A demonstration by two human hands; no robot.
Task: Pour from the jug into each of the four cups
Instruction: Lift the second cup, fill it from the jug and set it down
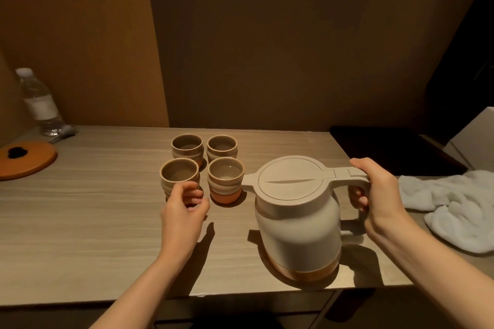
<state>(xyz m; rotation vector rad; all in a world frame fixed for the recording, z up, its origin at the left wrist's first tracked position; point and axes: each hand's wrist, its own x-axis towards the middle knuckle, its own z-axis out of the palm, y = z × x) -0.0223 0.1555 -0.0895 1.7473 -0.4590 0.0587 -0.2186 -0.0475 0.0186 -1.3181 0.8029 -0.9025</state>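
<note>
A cream jug (pixel 296 222) with a flat lid and a copper base band stands upright on the wooden table (pixel 80 222), spout pointing left. My right hand (pixel 374 195) grips its handle. Four ribbed beige cups sit in a square to its left: back left cup (pixel 187 148), back right cup (pixel 222 149), front left cup (pixel 179 175), front right cup (pixel 226 179). My left hand (pixel 184 208) curls round the lower part of the front left cup. The front right cup shows a little liquid; the other cups' contents are unclear.
A white cloth (pixel 454 208) lies crumpled at the right edge. An orange round tray (pixel 26 160) and a clear water bottle (pixel 40 104) stand at the far left. Walls close the back; a dark ledge (pixel 387 147) sits at the back right.
</note>
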